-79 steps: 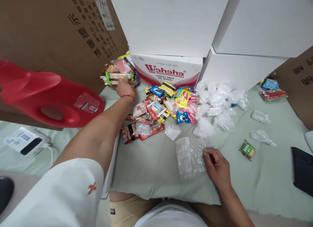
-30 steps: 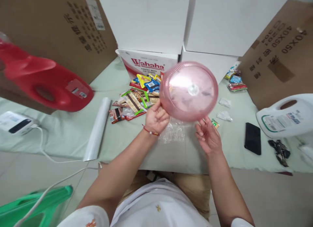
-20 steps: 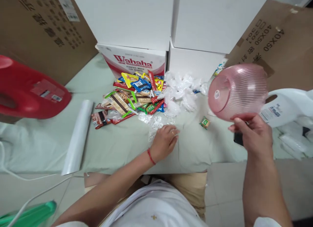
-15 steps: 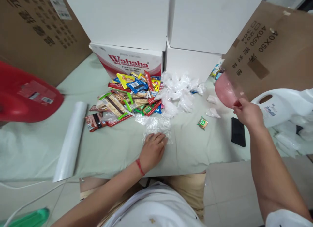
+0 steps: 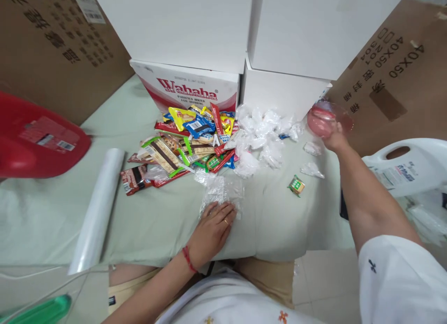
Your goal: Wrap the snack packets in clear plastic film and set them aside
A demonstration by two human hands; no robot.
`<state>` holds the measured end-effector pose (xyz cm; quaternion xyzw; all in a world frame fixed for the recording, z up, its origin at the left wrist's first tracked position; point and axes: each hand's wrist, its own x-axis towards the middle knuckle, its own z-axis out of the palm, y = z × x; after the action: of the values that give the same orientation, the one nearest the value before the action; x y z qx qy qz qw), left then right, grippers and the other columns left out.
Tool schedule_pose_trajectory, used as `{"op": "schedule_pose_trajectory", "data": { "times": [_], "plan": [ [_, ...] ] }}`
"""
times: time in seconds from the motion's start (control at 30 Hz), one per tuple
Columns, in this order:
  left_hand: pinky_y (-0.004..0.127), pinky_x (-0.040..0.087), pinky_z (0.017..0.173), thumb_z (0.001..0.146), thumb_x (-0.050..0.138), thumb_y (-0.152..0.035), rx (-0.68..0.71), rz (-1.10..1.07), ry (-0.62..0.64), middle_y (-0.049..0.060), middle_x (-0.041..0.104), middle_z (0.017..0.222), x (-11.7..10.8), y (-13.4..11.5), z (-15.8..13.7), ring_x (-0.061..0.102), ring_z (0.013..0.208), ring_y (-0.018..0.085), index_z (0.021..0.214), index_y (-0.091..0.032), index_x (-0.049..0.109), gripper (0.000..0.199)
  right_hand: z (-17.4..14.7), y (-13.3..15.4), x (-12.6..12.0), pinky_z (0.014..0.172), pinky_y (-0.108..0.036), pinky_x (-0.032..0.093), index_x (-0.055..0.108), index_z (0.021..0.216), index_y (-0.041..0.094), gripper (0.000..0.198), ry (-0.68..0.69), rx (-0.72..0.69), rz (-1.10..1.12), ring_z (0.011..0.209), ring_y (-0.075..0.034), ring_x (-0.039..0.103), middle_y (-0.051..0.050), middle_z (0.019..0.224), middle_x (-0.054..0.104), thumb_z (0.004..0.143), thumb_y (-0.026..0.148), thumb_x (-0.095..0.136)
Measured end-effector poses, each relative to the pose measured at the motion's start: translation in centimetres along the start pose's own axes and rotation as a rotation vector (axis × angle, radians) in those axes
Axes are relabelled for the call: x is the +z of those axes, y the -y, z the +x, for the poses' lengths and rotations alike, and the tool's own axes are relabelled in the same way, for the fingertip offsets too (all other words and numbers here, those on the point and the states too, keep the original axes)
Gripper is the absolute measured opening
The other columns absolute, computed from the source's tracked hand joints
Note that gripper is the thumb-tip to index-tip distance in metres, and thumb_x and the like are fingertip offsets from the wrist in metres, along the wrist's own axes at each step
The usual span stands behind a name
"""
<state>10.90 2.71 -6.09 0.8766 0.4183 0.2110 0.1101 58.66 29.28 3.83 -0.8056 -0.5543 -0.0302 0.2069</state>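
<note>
My left hand [image 5: 217,226] lies flat, palm down, on the near part of a crinkled clear plastic bag [image 5: 223,188]. Reaching far to the right, my right hand [image 5: 335,137] pinches the rim of a translucent pink plastic bowl [image 5: 320,123] beside the cardboard; its fingers are partly hidden. A small green-wrapped snack [image 5: 296,186] lies between my hands. Beyond my left hand is a heap of wrapped snacks [image 5: 164,155]. Right of that heap sits a pile of small clear plastic bags [image 5: 256,128], and two more bags lie near the bowl.
Behind the heap stand a Wahaha carton [image 5: 195,89] and white boxes [image 5: 293,30]. A red jug [image 5: 42,133] and a white plastic roll [image 5: 99,207] are at left. A white jug [image 5: 405,163] and a partly covered black phone [image 5: 344,208] are at right, near a large cardboard sheet [image 5: 387,86].
My right hand has moved away from me with the pink bowl, toward the white box's corner, and my forearm now covers much of the phone. My left hand stays on the plastic bag.
</note>
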Motion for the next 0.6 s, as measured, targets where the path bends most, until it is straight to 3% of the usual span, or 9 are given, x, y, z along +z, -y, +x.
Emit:
{"op": "schedule_pose_trajectory", "data": {
  "times": [0.07,0.1,0.2,0.27,0.37,0.47,0.6],
  "plan": [
    [0.05,0.037,0.118,0.102,0.045,-0.015,0.005,-0.002,-0.005,0.009,0.068,0.139,-0.1,0.0,0.0,0.059,0.133,0.024,0.131,-0.02,0.065,0.035,-0.5,1.2,1.4,0.103,-0.041,0.044,0.045,0.154,0.005,0.062,-0.035,-0.006,-0.035,0.137,-0.029,0.05,-0.029,0.157,0.042,0.094,0.019,0.056],
    [0.05,0.037,0.118,0.102,0.045,-0.015,0.004,-0.005,-0.007,0.009,0.068,0.139,-0.1,-0.1,0.1,0.058,0.133,0.024,0.131,-0.02,0.065,0.035,-1.0,1.8,2.2,0.104,-0.043,0.043,0.047,0.151,0.004,0.057,-0.044,-0.008,-0.049,0.136,-0.03,0.05,-0.029,0.153,0.046,0.097,0.019,0.048],
    [0.051,0.037,0.118,0.102,0.046,-0.016,0.001,-0.019,-0.008,0.009,0.069,0.138,-0.2,-0.1,0.1,0.058,0.133,0.024,0.131,-0.02,0.064,0.035,-3.3,3.8,4.7,0.097,-0.039,0.044,0.07,0.123,0.011,0.038,0.053,-0.07,-0.044,0.115,-0.029,0.059,-0.021,0.12,0.07,0.097,0.022,0.044],
    [0.051,0.037,0.118,0.102,0.047,-0.015,-0.003,-0.034,-0.008,0.009,0.069,0.138,-0.1,0.0,0.1,0.058,0.133,0.025,0.131,-0.02,0.064,0.035,-4.5,5.1,6.2,0.092,-0.035,0.045,0.075,0.11,0.017,0.029,0.194,-0.215,-0.046,0.108,-0.028,0.06,-0.014,0.108,0.072,0.092,0.025,0.054],
    [0.052,0.038,0.117,0.101,0.047,-0.014,-0.007,-0.056,-0.017,0.009,0.069,0.136,-0.1,0.0,0.1,0.058,0.132,0.025,0.13,-0.021,0.065,0.035,-5.1,7.3,7.6,0.093,-0.036,0.043,0.069,0.122,0.019,0.035,0.256,-0.34,-0.086,0.12,-0.03,0.051,-0.014,0.125,0.065,0.089,0.028,0.06],
    [0.053,0.039,0.116,0.1,0.048,-0.013,0.003,-0.068,-0.024,0.009,0.07,0.134,-0.1,-0.1,0.1,0.059,0.131,0.026,0.127,-0.02,0.066,0.034,-4.7,9.7,8.2,0.096,-0.037,0.04,0.056,0.138,0.012,0.052,0.213,-0.192,-0.112,0.128,-0.032,0.045,-0.021,0.142,0.051,0.093,0.038,0.061],
    [0.054,0.043,0.114,0.095,0.05,-0.01,0.035,-0.099,-0.068,0.011,0.071,0.132,-0.5,-0.3,-0.1,0.061,0.128,0.027,0.123,-0.019,0.066,0.033,-4.8,13.0,8.2,0.096,-0.034,0.04,0.054,0.137,0.005,0.053,0.29,-0.041,-0.179,0.126,-0.028,0.049,-0.024,0.136,0.054,0.095,0.036,0.061]
  ]
}}
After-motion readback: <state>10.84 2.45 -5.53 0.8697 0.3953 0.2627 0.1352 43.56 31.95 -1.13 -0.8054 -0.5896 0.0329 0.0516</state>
